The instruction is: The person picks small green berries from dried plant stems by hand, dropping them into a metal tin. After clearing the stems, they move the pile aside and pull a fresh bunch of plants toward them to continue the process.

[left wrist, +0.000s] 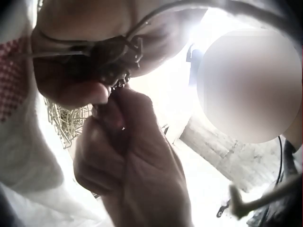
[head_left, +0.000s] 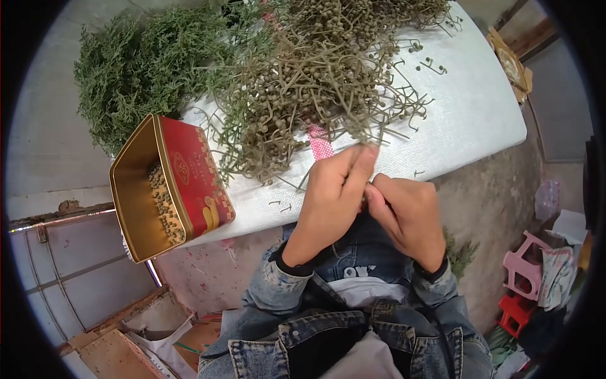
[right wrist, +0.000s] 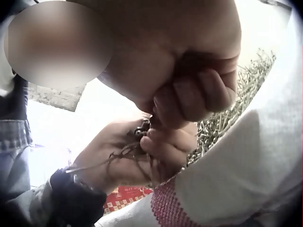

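In the head view my left hand grips a small bunch of thin dried stems with round seed pods. My right hand meets it from the side, fingers curled, thumb and forefinger pinching at the dark pods beside the left fingers. The held pods are mostly hidden by both hands. Ahead of the hands lies a heap of brown stems with round pods. A red and gold tin, tipped on its side, stands left of them with loose pods inside.
Feathery green sprigs lie behind the tin. Everything rests on a white woven sack; a few stem bits are scattered near its front edge. Bare stems are piled below. A pink stool and a red stool stand at right.
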Action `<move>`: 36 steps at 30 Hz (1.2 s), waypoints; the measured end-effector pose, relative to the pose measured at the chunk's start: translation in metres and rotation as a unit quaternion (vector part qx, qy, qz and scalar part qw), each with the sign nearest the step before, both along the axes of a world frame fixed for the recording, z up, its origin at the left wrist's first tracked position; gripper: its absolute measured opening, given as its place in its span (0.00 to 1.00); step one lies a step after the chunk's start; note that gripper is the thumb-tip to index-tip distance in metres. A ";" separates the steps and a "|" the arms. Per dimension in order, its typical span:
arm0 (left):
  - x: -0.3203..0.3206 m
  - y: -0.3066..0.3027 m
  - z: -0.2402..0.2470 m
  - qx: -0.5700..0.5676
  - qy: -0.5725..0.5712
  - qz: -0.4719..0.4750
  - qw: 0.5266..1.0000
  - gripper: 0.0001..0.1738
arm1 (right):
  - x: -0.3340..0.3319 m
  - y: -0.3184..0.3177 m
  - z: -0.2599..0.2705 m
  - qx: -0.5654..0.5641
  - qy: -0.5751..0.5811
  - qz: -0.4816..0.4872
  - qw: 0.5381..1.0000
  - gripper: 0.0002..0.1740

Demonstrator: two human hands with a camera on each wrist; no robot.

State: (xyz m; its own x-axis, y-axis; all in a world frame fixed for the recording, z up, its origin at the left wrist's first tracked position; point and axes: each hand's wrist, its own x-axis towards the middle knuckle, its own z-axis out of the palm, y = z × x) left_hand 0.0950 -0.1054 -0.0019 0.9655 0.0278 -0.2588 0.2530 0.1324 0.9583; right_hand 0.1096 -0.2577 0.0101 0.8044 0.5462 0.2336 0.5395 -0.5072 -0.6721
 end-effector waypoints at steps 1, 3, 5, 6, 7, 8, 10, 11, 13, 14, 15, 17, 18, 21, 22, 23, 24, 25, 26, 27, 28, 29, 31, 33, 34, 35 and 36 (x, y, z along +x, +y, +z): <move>0.000 0.000 -0.001 0.000 0.001 0.001 1.000 0.24 | -0.002 0.004 -0.007 0.038 -0.002 0.001 0.999 0.10; -0.002 0.002 -0.002 -0.021 -0.029 0.035 0.999 0.26 | -0.005 0.013 -0.016 0.077 0.000 0.005 0.997 0.11; -0.004 0.001 -0.003 -0.035 -0.043 0.053 0.997 0.27 | -0.009 0.020 -0.021 0.138 -0.023 0.004 0.990 0.10; -0.004 0.001 -0.003 -0.064 -0.037 0.055 0.996 0.26 | -0.009 0.022 -0.022 0.169 -0.037 0.001 0.985 0.10; -0.004 0.001 -0.003 -0.092 -0.032 0.059 0.993 0.26 | -0.008 0.023 -0.021 0.169 -0.039 0.004 0.985 0.10; -0.007 0.002 -0.003 -0.120 -0.025 0.066 0.990 0.26 | -0.009 0.024 -0.019 0.187 -0.026 0.009 0.982 0.10; -0.008 0.004 0.001 -0.143 -0.003 0.064 0.988 0.25 | -0.010 0.026 -0.018 0.222 -0.002 0.019 0.975 0.11; -0.009 0.004 0.005 -0.165 0.019 0.056 0.984 0.25 | -0.011 0.026 -0.019 0.221 -0.002 0.020 0.975 0.11; -0.011 0.003 0.011 -0.192 0.043 0.049 0.979 0.25 | -0.015 0.021 -0.022 0.285 0.093 0.022 0.954 0.12; -0.011 0.002 0.014 -0.212 0.054 0.042 0.975 0.25 | -0.016 0.019 -0.023 0.316 0.138 0.021 0.938 0.13; -0.011 0.002 0.017 -0.234 0.064 0.034 0.970 0.26 | -0.018 0.017 -0.023 0.314 0.137 0.020 0.939 0.13; -0.011 0.002 0.019 -0.257 0.072 0.028 0.963 0.26 | -0.019 0.015 -0.023 0.349 0.182 0.017 0.919 0.16; -0.011 0.002 0.019 -0.257 0.075 0.028 0.963 0.26 | -0.019 0.014 -0.024 0.367 0.205 0.015 0.907 0.18; -0.010 0.007 0.017 -0.258 0.083 0.029 0.962 0.27 | -0.021 0.020 -0.042 0.525 0.204 0.108 0.819 0.24; -0.008 0.016 0.016 -0.267 0.074 0.056 0.959 0.26 | -0.022 0.022 -0.046 0.599 0.200 0.151 0.760 0.27; -0.008 0.025 0.015 -0.277 0.064 0.088 0.955 0.26 | -0.024 0.020 -0.044 0.599 0.205 0.153 0.758 0.27; 0.000 0.030 0.015 -0.284 0.045 0.107 0.952 0.25 | -0.019 0.020 -0.039 0.572 0.200 0.137 0.783 0.27; 0.001 0.029 0.015 -0.283 0.049 0.100 0.953 0.25 | -0.022 0.019 -0.033 0.545 0.202 0.110 0.806 0.28; -0.007 0.023 0.015 -0.268 0.054 0.097 0.957 0.25 | -0.032 0.015 -0.026 0.514 0.217 0.078 0.826 0.28; -0.010 0.018 0.017 -0.253 0.048 0.092 0.962 0.25 | -0.036 0.013 -0.020 0.514 0.218 0.074 0.826 0.28; -0.003 0.017 0.018 -0.236 0.025 0.080 0.968 0.24 | -0.030 0.014 -0.016 0.477 0.246 0.052 0.842 0.28; 0.000 0.019 0.019 -0.236 0.018 0.075 0.969 0.24 | -0.027 0.014 -0.012 0.438 0.279 0.027 0.854 0.27; -0.008 0.027 0.018 -0.129 0.024 0.065 0.989 0.21 | -0.031 0.011 -0.009 0.395 0.326 -0.011 0.859 0.27; -0.012 0.027 0.019 -0.075 0.027 0.053 0.995 0.21 | -0.025 0.008 -0.009 0.353 0.295 0.019 0.887 0.18; -0.015 0.023 0.024 0.019 -0.028 0.099 0.995 0.17 | -0.021 0.008 -0.008 0.332 0.278 0.037 0.901 0.14; -0.020 0.019 0.029 0.112 -0.083 0.145 0.980 0.15 | -0.020 0.009 -0.007 0.333 0.278 0.034 0.900 0.14; -0.026 0.017 0.031 0.203 -0.136 0.190 0.951 0.14 | -0.019 0.011 -0.006 0.319 0.258 0.038 0.911 0.13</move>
